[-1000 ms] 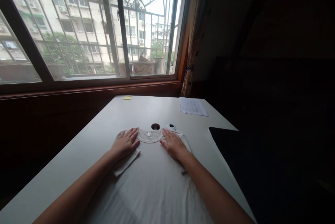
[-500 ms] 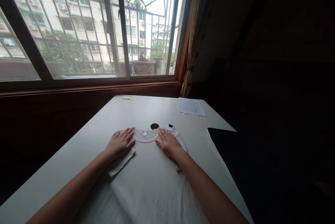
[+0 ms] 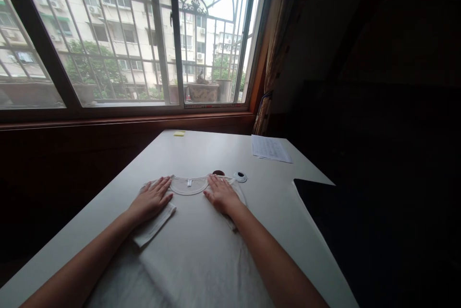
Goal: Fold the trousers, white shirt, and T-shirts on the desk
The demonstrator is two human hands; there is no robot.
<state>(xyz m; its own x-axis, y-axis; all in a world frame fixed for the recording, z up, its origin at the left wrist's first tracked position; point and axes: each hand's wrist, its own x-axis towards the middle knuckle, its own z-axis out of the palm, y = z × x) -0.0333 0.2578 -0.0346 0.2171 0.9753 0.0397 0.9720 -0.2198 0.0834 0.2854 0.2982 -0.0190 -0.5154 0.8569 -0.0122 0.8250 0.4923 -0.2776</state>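
Note:
A white T-shirt (image 3: pixel 194 241) lies spread over the white table, its round neckline at the far end and a small tag inside the collar. My left hand (image 3: pixel 151 198) rests flat on the left shoulder of the shirt, fingers stretched toward the neckline. On the opposite shoulder my right hand (image 3: pixel 222 195) lies flat too, its fingertips by the collar's right edge. The left sleeve is folded inward below my left hand. Part of the right sleeve is hidden under my right hand and forearm. The shirt's lower end runs out of view.
Beyond the collar are a round hole (image 3: pixel 218 172) in the white table (image 3: pixel 205 152) and a white ring-shaped cover (image 3: pixel 240 177). Papers (image 3: pixel 271 148) lie at the back right, a yellow note (image 3: pixel 179 133) at the back left. A dark mat (image 3: pixel 324 221) covers the right side. A barred window stands behind.
The shirt and both hands have slid to the left across the table, uncovering more of the ring-shaped cover. Both hands stay flat on the shoulders. The view has shifted slightly.

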